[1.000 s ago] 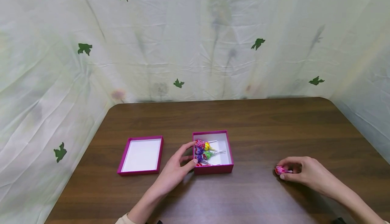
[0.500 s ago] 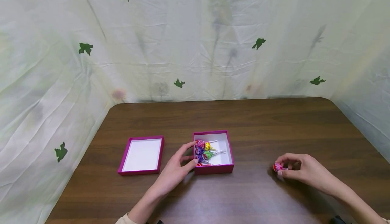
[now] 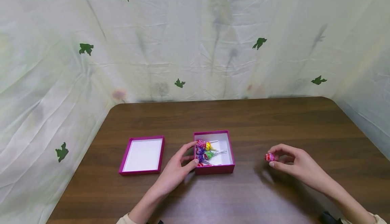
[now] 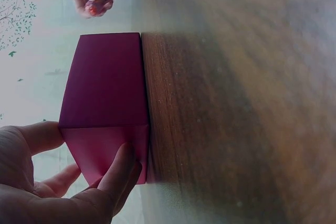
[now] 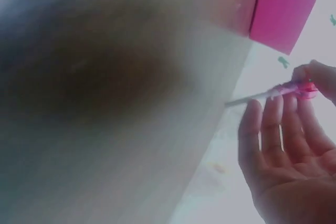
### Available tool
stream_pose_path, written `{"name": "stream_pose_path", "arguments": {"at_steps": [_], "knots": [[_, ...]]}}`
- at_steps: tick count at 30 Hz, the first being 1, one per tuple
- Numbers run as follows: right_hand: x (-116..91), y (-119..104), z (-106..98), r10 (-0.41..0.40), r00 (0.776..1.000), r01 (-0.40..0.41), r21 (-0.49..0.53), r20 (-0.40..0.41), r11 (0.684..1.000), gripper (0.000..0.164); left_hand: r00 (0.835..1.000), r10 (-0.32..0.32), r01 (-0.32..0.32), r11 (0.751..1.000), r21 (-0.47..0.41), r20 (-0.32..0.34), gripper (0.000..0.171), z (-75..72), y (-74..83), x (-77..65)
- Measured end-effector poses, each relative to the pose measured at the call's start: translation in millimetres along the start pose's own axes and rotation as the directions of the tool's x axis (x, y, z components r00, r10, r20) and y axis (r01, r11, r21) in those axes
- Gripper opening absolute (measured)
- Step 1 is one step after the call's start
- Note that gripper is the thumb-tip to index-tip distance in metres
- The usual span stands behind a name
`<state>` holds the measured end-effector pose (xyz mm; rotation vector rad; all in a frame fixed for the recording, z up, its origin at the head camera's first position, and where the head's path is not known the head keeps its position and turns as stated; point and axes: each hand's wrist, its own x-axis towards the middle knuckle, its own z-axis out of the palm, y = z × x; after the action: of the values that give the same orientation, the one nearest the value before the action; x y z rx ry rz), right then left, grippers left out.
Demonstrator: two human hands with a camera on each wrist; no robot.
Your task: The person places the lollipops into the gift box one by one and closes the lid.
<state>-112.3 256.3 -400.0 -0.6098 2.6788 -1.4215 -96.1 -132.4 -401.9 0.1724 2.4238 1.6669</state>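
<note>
In the head view my right hand (image 3: pixel 290 161) pinches a lollipop (image 3: pixel 269 157) in a pink-red wrapper, raised over the table to the right of a magenta box (image 3: pixel 214 169). The right wrist view shows its pale stick (image 5: pixel 247 99) reaching out past my fingers. My left hand (image 3: pixel 176 169) rests against the box's left wall, fingers spread along it and thumb at the near corner. Inside the open white-lined box lie several lollipops (image 3: pixel 208 155), purple, green, yellow and pink, their heads along the left side and sticks pointing right.
The box lid (image 3: pixel 143 155) lies to the left, white inside facing up. All of this is on a brown wooden table (image 3: pixel 259 122) with rounded far corners. Pale curtains (image 3: pixel 195 41) with green leaf shapes hang behind and at both sides.
My right hand has lifted the lollipop off the table and moved it left and away from me, closer to the box. My left hand stays at the box.
</note>
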Motion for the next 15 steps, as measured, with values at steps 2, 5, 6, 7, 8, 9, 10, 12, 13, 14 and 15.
{"name": "stream_pose_path", "arguments": {"at_steps": [2, 5, 6, 7, 8, 9, 10, 12, 13, 14, 15], "knots": [[3.0, -2.9, 2.0, -0.031, 0.999, 0.031, 0.01, -0.029, 0.999, 0.029, 1.0, 0.003, -0.003, 1.0, -0.001, 0.0, 0.053, 0.1, -0.1, 0.0], [7.5, -7.1, 5.0, -0.068, 0.995, 0.07, 0.027, -0.069, 0.997, 0.033, 1.0, 0.008, -0.008, 1.0, 0.0, -0.001, 0.053, 0.1, 0.0, 0.3], [8.8, -8.7, 6.1, -0.07, 0.995, 0.073, 0.037, -0.075, 0.997, 0.033, 1.0, 0.009, -0.009, 1.0, 0.0, -0.002, 0.054, 0.2, 0.1, 0.4], [10.1, -10.3, 7.2, -0.072, 0.994, 0.076, 0.046, -0.079, 0.996, 0.033, 1.0, 0.01, -0.01, 1.0, 0.0, -0.002, 0.054, 0.2, 0.1, 0.5], [11.4, -12.1, 8.3, -0.075, 0.994, 0.079, 0.051, -0.081, 0.996, 0.031, 1.0, 0.011, -0.011, 1.0, 0.0, -0.002, 0.054, 0.2, 0.1, 0.7], [12.6, -14.1, 9.5, -0.075, 0.994, 0.079, 0.058, -0.079, 0.995, 0.03, 1.0, 0.011, -0.011, 1.0, 0.0, -0.002, 0.054, 0.3, 0.1, 0.8], [14.0, -16.2, 10.9, -0.081, 0.994, 0.086, 0.066, -0.076, 0.994, 0.029, 1.0, 0.01, -0.01, 1.0, 0.001, -0.002, 0.054, 0.3, 0.0, 0.8], [16.5, -21.1, 13.7, -0.084, 0.994, 0.09, 0.085, -0.069, 0.992, 0.028, 1.0, 0.009, -0.009, 1.0, 0.003, -0.002, 0.054, 0.4, -0.2, 0.8], [17.5, -23.7, 15.1, -0.088, 0.994, 0.094, 0.093, -0.067, 0.991, 0.027, 1.0, 0.008, -0.008, 1.0, 0.004, -0.002, 0.054, 0.3, -0.3, 0.8], [18.3, -26.3, 16.6, -0.093, 0.993, 0.1, 0.103, -0.065, 0.99, 0.027, 1.0, 0.008, -0.008, 1.0, 0.005, -0.002, 0.055, 0.3, -0.4, 0.7], [19.1, -29.1, 18.2, -0.1, 0.993, 0.107, 0.116, -0.066, 0.988, 0.028, 1.0, 0.006, -0.006, 1.0, 0.005, -0.002, 0.055, 0.3, -0.5, 0.6]]}}
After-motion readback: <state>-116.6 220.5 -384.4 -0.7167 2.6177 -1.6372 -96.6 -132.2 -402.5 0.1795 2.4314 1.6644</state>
